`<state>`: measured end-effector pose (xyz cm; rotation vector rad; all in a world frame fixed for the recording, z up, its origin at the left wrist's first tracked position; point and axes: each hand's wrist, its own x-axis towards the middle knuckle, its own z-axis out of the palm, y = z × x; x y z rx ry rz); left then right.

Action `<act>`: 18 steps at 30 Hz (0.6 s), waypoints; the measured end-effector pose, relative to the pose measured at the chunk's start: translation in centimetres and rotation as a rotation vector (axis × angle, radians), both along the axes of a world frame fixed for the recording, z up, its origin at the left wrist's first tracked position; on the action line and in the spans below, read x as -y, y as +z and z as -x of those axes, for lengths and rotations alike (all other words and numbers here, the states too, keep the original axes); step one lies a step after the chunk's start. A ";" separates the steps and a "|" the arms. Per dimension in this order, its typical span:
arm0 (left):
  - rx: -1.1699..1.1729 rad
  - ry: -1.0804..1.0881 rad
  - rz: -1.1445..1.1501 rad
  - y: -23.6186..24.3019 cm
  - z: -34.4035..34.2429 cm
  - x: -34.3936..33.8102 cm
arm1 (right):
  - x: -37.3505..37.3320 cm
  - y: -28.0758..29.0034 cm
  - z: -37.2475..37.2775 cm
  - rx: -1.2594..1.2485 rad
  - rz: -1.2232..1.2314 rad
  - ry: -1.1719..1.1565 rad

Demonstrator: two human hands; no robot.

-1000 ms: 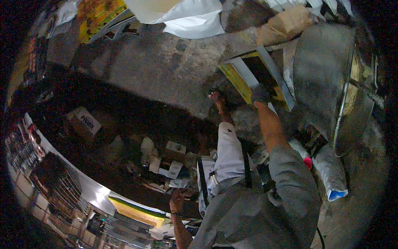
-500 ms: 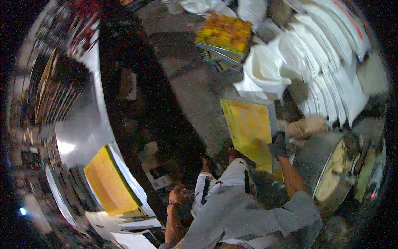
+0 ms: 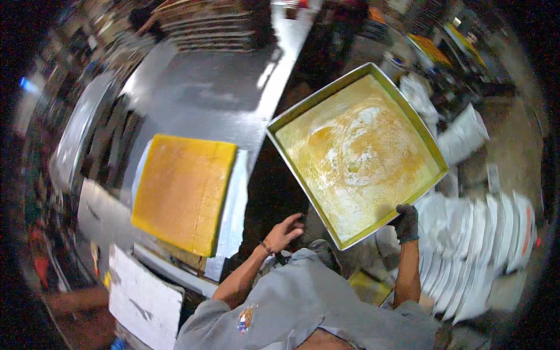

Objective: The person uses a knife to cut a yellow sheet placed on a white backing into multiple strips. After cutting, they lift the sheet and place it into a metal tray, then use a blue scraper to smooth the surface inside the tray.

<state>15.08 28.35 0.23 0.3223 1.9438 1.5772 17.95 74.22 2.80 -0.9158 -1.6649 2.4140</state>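
A dark glove covers my right hand, which is closed around the lower right rim of a square metal baking pan. The pan is held up, tilted, with its inside facing me; yellowish residue and white floury smears coat its bottom. My bare left hand is in the air left of the pan's lower corner, fingers apart and holding nothing. To its left, a large square yellow sponge cake with a browned top lies on white paper on the metal table.
A white panel stands at the lower left. Flat stacked trays fill the table's far end. On the right, white sacks are piled up. Another yellowish pan is low beside my right forearm.
My right hand has lifted the pan and turned its inside into view. My left hand has moved up with its fingers spreading. The view has swung left toward the table.
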 end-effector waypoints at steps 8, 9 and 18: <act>-0.259 0.482 -0.131 3.8 4.9 -1.7 | 13.4 3.7 18.8 0.024 0.395 0.191; -0.363 0.530 -0.028 2.8 3.6 -3.3 | 12.5 2.7 19.1 0.009 0.419 0.254; -0.060 1.058 0.129 2.2 12.9 -2.7 | 19.2 -8.3 39.8 0.013 0.426 0.684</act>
